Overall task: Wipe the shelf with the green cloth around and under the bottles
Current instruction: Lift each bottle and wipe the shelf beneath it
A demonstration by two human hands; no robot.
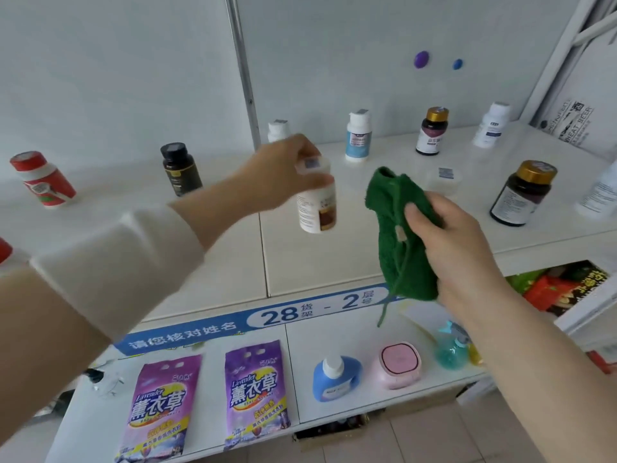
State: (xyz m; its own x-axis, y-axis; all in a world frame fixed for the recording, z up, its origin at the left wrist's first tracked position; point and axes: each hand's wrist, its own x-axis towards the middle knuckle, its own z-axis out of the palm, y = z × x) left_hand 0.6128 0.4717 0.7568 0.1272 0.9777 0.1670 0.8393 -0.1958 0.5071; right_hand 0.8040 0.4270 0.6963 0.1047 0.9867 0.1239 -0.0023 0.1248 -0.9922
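Shelf (233,262) first: I'd open the green cloth (397,228) out flat before wiping. It's bunched in my right hand (447,242), fingers curled round it, above the front edge. My left hand (280,172) pinches the white bottle (317,205) by its cap, looks lifted clear, so sweep that spot. The brown bottle (521,195) and low tub (442,180) crowd the right.

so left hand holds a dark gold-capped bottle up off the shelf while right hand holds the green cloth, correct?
Not quite. The head view shows the left hand gripping a white bottle with a white cap, held above the shelf. The nearest dark gold-capped bottle stands untouched on the shelf further right. The right hand does hold the green cloth.
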